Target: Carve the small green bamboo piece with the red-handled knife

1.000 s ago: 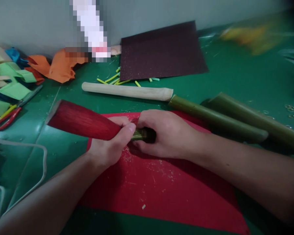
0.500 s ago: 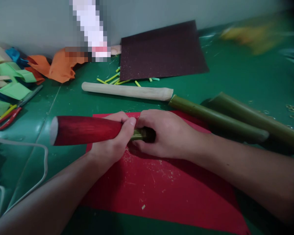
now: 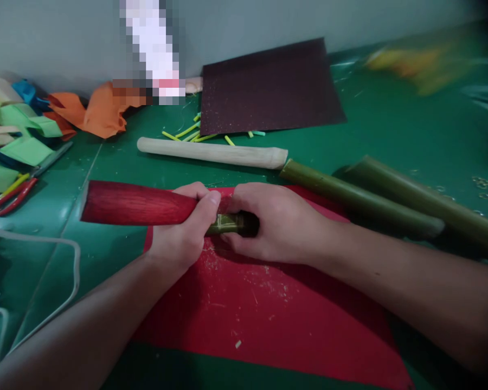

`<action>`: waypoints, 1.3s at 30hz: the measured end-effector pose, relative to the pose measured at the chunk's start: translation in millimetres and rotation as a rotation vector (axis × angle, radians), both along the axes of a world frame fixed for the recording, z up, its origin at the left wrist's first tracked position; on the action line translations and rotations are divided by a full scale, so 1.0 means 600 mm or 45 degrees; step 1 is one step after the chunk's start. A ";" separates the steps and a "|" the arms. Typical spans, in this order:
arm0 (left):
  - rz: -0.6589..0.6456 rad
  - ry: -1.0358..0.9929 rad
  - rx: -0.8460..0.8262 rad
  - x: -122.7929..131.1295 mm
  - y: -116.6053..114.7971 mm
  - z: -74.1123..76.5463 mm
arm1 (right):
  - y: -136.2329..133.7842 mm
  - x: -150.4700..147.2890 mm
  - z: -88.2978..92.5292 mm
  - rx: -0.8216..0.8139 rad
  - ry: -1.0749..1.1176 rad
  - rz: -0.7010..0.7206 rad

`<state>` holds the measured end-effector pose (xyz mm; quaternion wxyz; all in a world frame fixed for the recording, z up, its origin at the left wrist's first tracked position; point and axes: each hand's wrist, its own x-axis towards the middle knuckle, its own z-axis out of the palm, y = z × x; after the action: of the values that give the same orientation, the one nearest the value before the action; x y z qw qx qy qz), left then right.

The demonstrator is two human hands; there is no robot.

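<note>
My left hand is closed round the thin end of a red-stained wooden handle that points left and flares towards its far end. My right hand is closed over a short green bamboo piece that shows between the two hands, butting against the red handle. What lies inside the right fist is hidden. Both hands rest over a red sheet dusted with pale shavings.
Behind lie a pale peeled stick and two green bamboo poles, a dark sandpaper sheet, and yellow-green offcuts. Red-handled scissors, coloured paper scraps and a white cord are at the left on the green table.
The red handle's free end swung down from its raised tilt, then rose slightly; its angle at the bamboo joint keeps shifting. The right hand has stayed in place.
</note>
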<state>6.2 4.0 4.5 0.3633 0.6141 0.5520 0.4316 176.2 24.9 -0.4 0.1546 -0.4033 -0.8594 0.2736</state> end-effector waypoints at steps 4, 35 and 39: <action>-0.007 0.140 0.038 0.003 -0.001 0.003 | 0.000 0.000 0.001 0.002 -0.007 0.009; -0.012 -0.008 -0.036 0.000 0.001 -0.001 | 0.000 -0.001 0.001 -0.006 0.016 -0.008; -0.058 0.102 0.012 -0.001 0.001 0.000 | -0.001 0.000 0.001 -0.004 0.010 -0.001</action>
<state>5.7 4.4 4.5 0.3480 0.6449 0.5499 0.4008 176.0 24.4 0.3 0.1576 -0.4028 -0.8582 0.2764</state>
